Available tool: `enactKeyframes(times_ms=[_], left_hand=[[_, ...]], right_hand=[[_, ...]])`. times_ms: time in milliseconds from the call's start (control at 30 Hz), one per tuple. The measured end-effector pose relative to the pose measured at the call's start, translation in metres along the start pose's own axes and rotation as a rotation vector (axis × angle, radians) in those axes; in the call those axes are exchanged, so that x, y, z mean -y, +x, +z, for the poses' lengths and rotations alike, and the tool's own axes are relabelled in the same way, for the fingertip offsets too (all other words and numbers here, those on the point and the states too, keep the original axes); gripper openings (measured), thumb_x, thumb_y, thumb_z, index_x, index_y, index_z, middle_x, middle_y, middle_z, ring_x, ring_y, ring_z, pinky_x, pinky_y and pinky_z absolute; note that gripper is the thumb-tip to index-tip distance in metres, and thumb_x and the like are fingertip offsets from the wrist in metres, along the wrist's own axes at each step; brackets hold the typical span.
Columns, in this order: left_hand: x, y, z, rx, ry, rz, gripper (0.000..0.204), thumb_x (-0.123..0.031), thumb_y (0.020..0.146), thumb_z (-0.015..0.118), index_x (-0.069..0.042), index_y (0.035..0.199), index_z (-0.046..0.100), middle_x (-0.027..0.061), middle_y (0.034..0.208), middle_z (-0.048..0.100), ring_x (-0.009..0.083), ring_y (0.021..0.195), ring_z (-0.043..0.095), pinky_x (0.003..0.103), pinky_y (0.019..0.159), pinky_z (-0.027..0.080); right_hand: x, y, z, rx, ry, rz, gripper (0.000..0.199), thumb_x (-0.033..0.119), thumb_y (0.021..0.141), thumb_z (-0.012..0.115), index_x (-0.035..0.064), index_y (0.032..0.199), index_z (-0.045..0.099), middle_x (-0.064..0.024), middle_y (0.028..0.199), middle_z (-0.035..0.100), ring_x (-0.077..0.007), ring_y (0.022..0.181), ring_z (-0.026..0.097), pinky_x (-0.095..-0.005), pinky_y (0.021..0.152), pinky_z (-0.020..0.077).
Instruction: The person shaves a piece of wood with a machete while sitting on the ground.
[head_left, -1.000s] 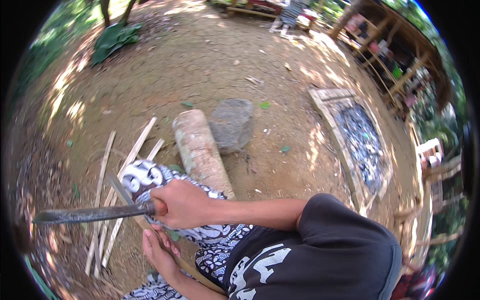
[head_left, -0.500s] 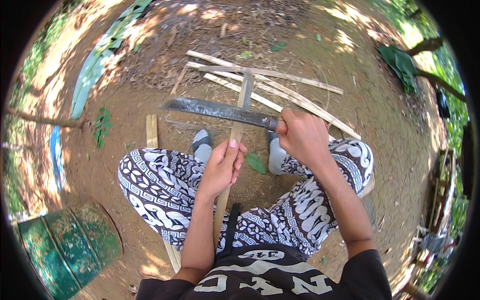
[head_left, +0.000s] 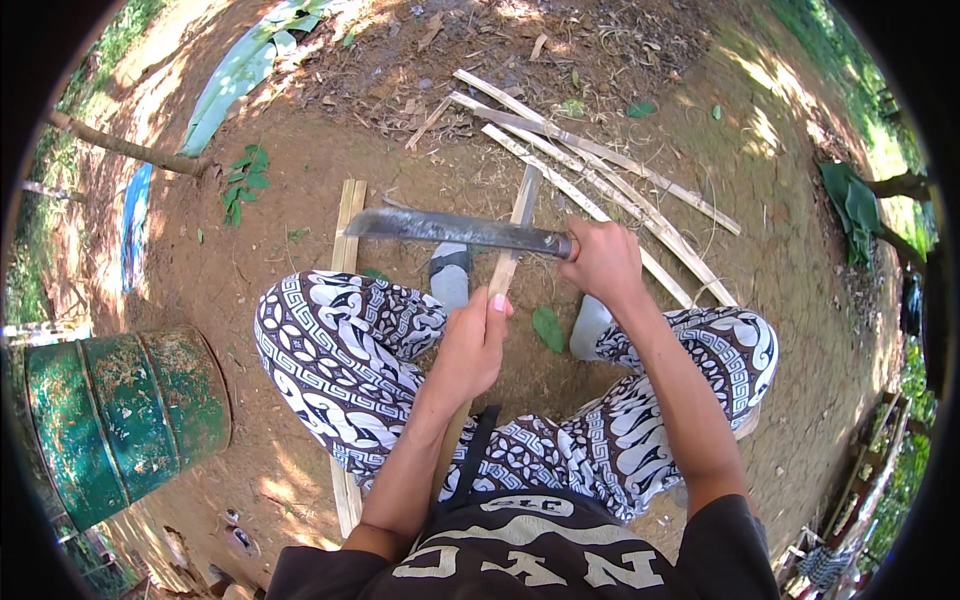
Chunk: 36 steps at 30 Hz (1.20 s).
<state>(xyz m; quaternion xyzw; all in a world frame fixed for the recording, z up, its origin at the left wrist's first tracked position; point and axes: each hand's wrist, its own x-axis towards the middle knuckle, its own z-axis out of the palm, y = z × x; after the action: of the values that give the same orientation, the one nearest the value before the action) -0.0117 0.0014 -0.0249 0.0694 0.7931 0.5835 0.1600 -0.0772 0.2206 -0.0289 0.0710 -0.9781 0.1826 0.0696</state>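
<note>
Bare dirt yard: left hand [head_left: 468,345] gripping bamboo strip [head_left: 512,245], long axis pointing away from body; right hand [head_left: 603,262] clenched on machete [head_left: 455,229], blade lying crosswise atop strip.

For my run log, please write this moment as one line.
left hand: grips bamboo strip | right hand: holds machete across strip | seated, dirt ground

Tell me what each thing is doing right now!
left hand: gripping the bamboo strip
bamboo strip: held pointing away, under the blade
right hand: closed on the knife handle
long knife: lying across the strip
green drum: tipped on its side
loose strips: scattered on dirt
</note>
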Motion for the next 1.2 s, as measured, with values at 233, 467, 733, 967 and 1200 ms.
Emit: enactKeyframes(times_ms=[233, 467, 733, 967, 1200], left_hand=[[0.004, 0.0, 0.0, -0.004, 0.057, -0.015, 0.028, -0.021, 0.107, 0.039, -0.001, 0.092, 0.053, 0.0, 0.056, 0.043, 0.0085, 0.049, 0.039, 0.031, 0.047, 0.033], [-0.002, -0.006, 0.004, 0.085, -0.046, -0.018, 0.03, -0.025, 0.109, 0.038, -0.003, 0.095, 0.053, -0.0039, 0.059, 0.04, 0.0056, 0.051, 0.035, 0.027, 0.047, 0.03], [0.011, 0.003, 0.002, 0.091, -0.231, -0.108, 0.032, -0.029, 0.109, 0.038, -0.004, 0.099, 0.055, -0.0045, 0.066, 0.044, 0.0042, 0.052, 0.035, 0.024, 0.047, 0.032], [0.006, -0.003, 0.013, 0.088, -0.031, 0.013, 0.03, -0.025, 0.108, 0.039, -0.002, 0.097, 0.055, -0.0018, 0.06, 0.045, 0.0075, 0.049, 0.042, 0.028, 0.046, 0.034], [-0.004, -0.008, 0.018, 0.019, 0.161, 0.068, 0.026, -0.019, 0.106, 0.041, -0.001, 0.093, 0.054, 0.0058, 0.055, 0.045, 0.0164, 0.047, 0.046, 0.035, 0.048, 0.036]], right_hand=[[-0.001, -0.005, 0.01, 0.03, -0.041, 0.056, 0.01, 0.014, 0.072, 0.066, 0.005, 0.076, 0.062, -0.0151, 0.064, 0.064, -0.0366, 0.057, 0.064, -0.0483, 0.056, 0.0522], [-0.099, 0.012, 0.002, -0.045, -0.116, 0.519, 0.021, 0.019, 0.082, 0.059, 0.0017, 0.083, 0.071, -0.0244, 0.074, 0.068, -0.0414, 0.071, 0.068, -0.0509, 0.068, 0.0544], [-0.027, -0.02, -0.012, -0.037, 0.152, 0.427, 0.017, 0.016, 0.078, 0.058, 0.0001, 0.074, 0.062, -0.0228, 0.07, 0.064, -0.0432, 0.066, 0.063, -0.0522, 0.066, 0.0517], [-0.012, -0.024, -0.011, -0.038, 0.029, 0.109, 0.008, 0.013, 0.072, 0.06, 0.0048, 0.074, 0.06, -0.0164, 0.062, 0.061, -0.0389, 0.057, 0.061, -0.0486, 0.057, 0.051], [-0.035, -0.017, -0.002, -0.027, -0.016, 0.077, 0.013, 0.016, 0.071, 0.065, 0.0054, 0.076, 0.061, -0.016, 0.064, 0.063, -0.0371, 0.056, 0.062, -0.0478, 0.056, 0.052]])
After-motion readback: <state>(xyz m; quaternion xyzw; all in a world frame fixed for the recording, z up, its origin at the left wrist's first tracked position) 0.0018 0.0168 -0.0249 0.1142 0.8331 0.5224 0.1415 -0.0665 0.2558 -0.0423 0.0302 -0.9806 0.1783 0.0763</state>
